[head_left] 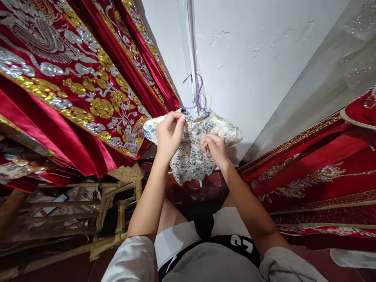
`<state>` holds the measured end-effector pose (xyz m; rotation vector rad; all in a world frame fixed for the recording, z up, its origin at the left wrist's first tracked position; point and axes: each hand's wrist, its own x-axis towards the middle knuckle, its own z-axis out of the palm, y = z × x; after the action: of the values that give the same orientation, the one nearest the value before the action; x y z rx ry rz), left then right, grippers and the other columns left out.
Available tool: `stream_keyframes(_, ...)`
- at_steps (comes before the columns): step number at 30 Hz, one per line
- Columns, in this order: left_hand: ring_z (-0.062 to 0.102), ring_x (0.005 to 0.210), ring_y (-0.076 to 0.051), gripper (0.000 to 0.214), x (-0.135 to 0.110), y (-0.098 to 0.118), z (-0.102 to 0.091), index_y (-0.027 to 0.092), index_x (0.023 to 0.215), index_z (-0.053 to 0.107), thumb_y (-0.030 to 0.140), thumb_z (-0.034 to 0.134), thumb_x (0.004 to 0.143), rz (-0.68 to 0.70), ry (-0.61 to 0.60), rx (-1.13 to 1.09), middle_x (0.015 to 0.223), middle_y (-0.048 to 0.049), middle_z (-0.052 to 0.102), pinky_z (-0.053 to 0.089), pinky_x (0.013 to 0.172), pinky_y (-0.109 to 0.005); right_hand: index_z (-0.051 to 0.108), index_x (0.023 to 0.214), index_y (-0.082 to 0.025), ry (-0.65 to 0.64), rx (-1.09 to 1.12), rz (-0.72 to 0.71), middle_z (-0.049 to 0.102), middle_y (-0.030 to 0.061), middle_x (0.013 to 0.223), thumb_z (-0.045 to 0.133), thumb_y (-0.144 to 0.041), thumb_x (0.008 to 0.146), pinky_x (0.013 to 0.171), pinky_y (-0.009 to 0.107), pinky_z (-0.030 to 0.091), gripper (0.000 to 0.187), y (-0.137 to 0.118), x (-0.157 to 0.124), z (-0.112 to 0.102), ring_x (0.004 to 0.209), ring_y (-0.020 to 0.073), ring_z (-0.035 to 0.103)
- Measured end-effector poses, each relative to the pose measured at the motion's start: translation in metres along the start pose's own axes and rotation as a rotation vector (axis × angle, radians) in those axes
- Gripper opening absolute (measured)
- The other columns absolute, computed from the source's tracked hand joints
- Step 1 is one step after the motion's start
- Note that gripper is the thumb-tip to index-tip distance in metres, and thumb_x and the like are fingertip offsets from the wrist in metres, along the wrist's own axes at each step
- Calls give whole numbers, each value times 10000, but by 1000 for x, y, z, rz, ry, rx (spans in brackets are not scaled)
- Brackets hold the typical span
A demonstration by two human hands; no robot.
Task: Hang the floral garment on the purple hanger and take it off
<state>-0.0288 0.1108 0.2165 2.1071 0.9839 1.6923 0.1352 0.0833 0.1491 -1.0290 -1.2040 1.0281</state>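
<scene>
Garment (pixel 192 150), small pale floral top, hangs on a purple hanger (pixel 197 98) hooked over the vertical white pipe (pixel 192 47), long axis straight down. Left hand (pixel 169 135) pinches the collar at upper left; right hand (pixel 214 149) closed on cloth at front centre, just below & right. Both touching it, L higher. Red embroidered robes (pixel 73 78) crowd both sides; open room only toward the white wall (pixel 264 58) & downward.

A white plaster wall (pixel 258 58) fills the upper middle, scuffed in places, with a pale pipe (pixel 191 51) running down it. Red embroidered cloths (pixel 73 86) hang at upper left and right. Bamboo furniture (pixel 96 211) stands lower left on dark red floor (pixel 202 188).
</scene>
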Motion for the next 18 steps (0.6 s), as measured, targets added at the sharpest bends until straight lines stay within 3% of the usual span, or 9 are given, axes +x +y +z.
stream_keyframes(4, 630, 806, -149, 260, -6, 2, 5, 179, 899, 656, 388, 567, 1027, -3, -107, -2, 826, -19, 678, 481, 784, -285, 626, 903, -219, -125, 1, -59, 604, -34, 622, 537, -564, 976, 538, 240, 375, 364, -27, 4, 8, 509, 102, 461)
stream_keyframes(10, 641, 837, -154, 218, -16, 2, 17, 179, 900, 660, 334, 566, 1022, -7, -85, 6, 846, -26, 693, 481, 790, -292, 565, 737, -217, -41, -55, -100, 535, -37, 596, 598, -393, 952, 563, 253, 373, 279, -32, 14, 16, 548, 117, 479)
stream_keyframes(12, 636, 812, -148, 213, -14, 2, 17, 179, 893, 660, 327, 572, 1019, -11, 10, -4, 817, -16, 682, 485, 777, -291, 553, 688, -217, -40, -122, -70, 520, -31, 581, 599, -354, 939, 554, 265, 354, 290, -23, 16, 15, 544, 125, 473)
stream_keyframes(14, 620, 765, -132, 218, -8, -5, 10, 177, 880, 647, 328, 573, 1019, -34, 187, -47, 789, 1, 658, 486, 754, -282, 530, 630, -218, -48, -208, -31, 486, -32, 554, 612, -323, 914, 540, 274, 320, 313, -11, 15, 11, 520, 124, 435)
stream_keyframes(18, 562, 703, -95, 231, 4, -51, -30, 171, 772, 575, 243, 586, 992, -128, 660, -231, 723, 29, 578, 469, 724, -245, 506, 555, -221, -107, -217, 16, 453, -35, 500, 625, -313, 844, 551, 278, 334, 326, 12, -2, -4, 506, 126, 422)
